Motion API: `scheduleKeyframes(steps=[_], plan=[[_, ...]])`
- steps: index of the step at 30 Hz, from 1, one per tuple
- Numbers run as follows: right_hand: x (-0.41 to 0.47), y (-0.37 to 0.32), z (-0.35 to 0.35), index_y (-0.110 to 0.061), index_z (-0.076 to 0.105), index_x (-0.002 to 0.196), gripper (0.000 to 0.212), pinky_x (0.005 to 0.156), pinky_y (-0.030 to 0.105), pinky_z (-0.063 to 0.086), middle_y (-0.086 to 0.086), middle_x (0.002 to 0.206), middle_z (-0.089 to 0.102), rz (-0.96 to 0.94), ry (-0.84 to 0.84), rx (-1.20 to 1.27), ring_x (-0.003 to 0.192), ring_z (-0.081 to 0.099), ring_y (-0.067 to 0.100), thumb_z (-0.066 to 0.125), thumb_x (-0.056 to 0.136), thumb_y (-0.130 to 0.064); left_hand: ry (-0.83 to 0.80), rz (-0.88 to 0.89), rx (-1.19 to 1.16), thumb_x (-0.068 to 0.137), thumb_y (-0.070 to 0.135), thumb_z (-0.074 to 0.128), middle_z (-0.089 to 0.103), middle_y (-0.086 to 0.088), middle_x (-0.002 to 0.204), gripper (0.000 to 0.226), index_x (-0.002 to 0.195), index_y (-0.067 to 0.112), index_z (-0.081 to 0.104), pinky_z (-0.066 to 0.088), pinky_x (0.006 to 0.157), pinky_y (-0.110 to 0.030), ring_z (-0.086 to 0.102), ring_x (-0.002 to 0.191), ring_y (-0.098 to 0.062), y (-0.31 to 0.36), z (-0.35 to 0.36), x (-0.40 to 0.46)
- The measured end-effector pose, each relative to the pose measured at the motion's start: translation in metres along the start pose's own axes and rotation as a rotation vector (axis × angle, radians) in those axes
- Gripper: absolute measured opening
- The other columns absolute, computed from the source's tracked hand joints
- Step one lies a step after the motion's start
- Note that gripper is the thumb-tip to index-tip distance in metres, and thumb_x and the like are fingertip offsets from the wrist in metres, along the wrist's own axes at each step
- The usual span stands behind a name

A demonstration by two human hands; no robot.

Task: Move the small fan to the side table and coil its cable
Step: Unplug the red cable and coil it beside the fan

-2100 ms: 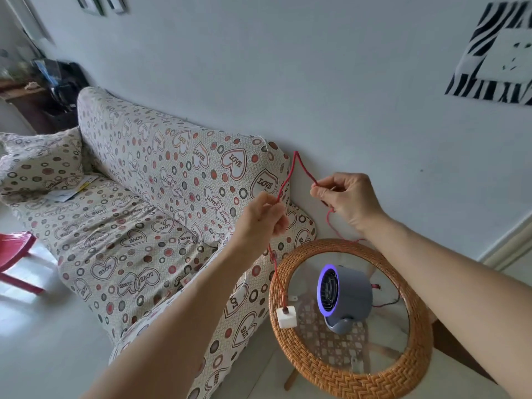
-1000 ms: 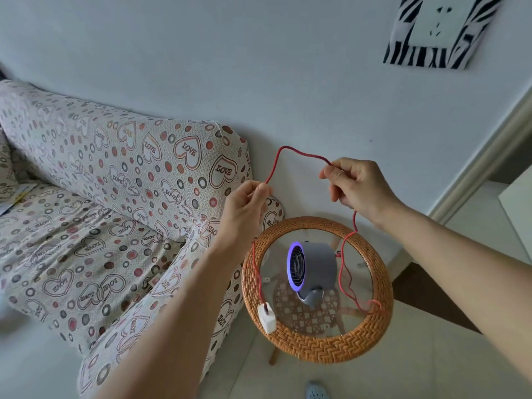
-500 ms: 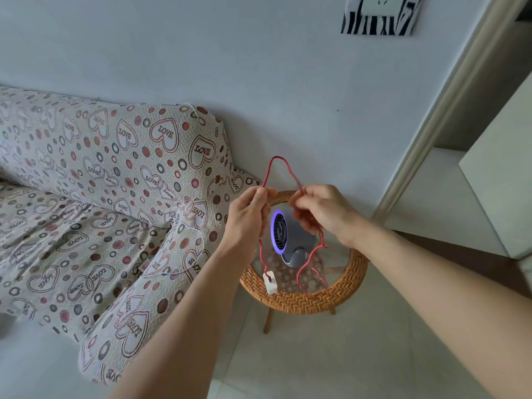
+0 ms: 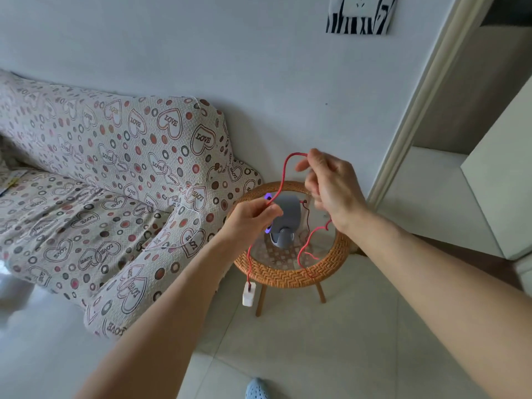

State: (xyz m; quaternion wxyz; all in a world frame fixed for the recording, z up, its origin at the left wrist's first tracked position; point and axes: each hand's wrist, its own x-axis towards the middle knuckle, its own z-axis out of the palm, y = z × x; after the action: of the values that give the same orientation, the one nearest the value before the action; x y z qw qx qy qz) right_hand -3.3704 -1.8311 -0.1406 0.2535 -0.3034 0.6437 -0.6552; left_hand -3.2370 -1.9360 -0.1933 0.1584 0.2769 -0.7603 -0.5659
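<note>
Since the white plug dangles free below your left hand, expect that end to swing. Left hand: closed, pinching the red cable. Cable is thin, limp, light; judged to kink readily, so gather it in loose loops. Fan stands upright on the wicker side table; cable slack lies beside it. Right hand: half-curled, blurred; grip on the loop's top cannot be told.

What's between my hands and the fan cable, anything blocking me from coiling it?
Nothing visible. The left hand already pinches the red cable, and the right hand is at its raised loop. The fan sits on the side table below.
</note>
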Motion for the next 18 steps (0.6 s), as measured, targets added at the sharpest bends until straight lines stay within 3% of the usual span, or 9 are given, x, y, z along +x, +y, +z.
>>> scheduleKeyframes(steps=[6,10,12,15,18], plan=[[-0.031,-0.016,-0.041,-0.014,0.063,0.076,0.036,0.039,0.020,0.017,0.001,0.052,0.037,0.001,0.215,0.154,0.039,0.027,0.009,0.045,0.100,-0.034,-0.024,-0.145,0.008,0.101,0.028,0.047,0.042,0.001,0.054,0.038,0.069,0.013,0.061,0.033,0.059,-0.026,0.036,0.049,-0.010,-0.046,0.022,-0.052],[-0.045,-0.018,-0.067,-0.017,0.068,0.093,0.034,0.038,0.020,0.018,0.004,0.058,0.041,0.002,0.239,0.138,0.040,0.027,0.010,0.041,0.100,-0.036,0.023,-0.216,-0.010,0.101,0.043,0.042,0.046,-0.001,0.055,0.051,0.058,0.017,0.054,0.040,0.071,-0.036,0.041,0.057,-0.019,-0.077,0.042,-0.080],[-0.056,-0.009,-0.070,-0.020,0.065,0.100,0.031,0.037,0.019,0.018,0.005,0.059,0.041,0.015,0.202,0.077,0.039,0.027,0.008,0.037,0.100,-0.033,0.064,-0.243,-0.082,0.102,0.045,0.038,0.040,0.001,0.051,0.054,0.057,0.016,0.048,0.038,0.067,-0.038,0.036,0.054,-0.019,-0.079,0.054,-0.087],[-0.076,0.021,-0.065,-0.014,0.059,0.099,0.026,0.035,0.017,0.021,0.005,0.060,0.041,0.084,0.127,-0.034,0.038,0.030,0.006,0.035,0.099,-0.025,0.068,-0.276,-0.294,0.102,0.047,0.035,0.031,0.001,0.055,0.051,0.067,0.015,0.053,0.023,0.055,-0.031,0.023,0.052,-0.014,-0.065,0.070,-0.093],[-0.095,0.053,-0.053,-0.015,0.050,0.085,0.020,0.035,0.017,0.023,0.005,0.062,0.044,0.197,0.061,-0.125,0.043,0.032,0.009,0.036,0.097,-0.022,0.062,-0.279,-0.403,0.104,0.043,0.034,0.032,0.001,0.057,0.050,0.091,0.008,0.067,0.022,0.052,-0.027,0.025,0.051,-0.011,-0.052,0.082,-0.094]])
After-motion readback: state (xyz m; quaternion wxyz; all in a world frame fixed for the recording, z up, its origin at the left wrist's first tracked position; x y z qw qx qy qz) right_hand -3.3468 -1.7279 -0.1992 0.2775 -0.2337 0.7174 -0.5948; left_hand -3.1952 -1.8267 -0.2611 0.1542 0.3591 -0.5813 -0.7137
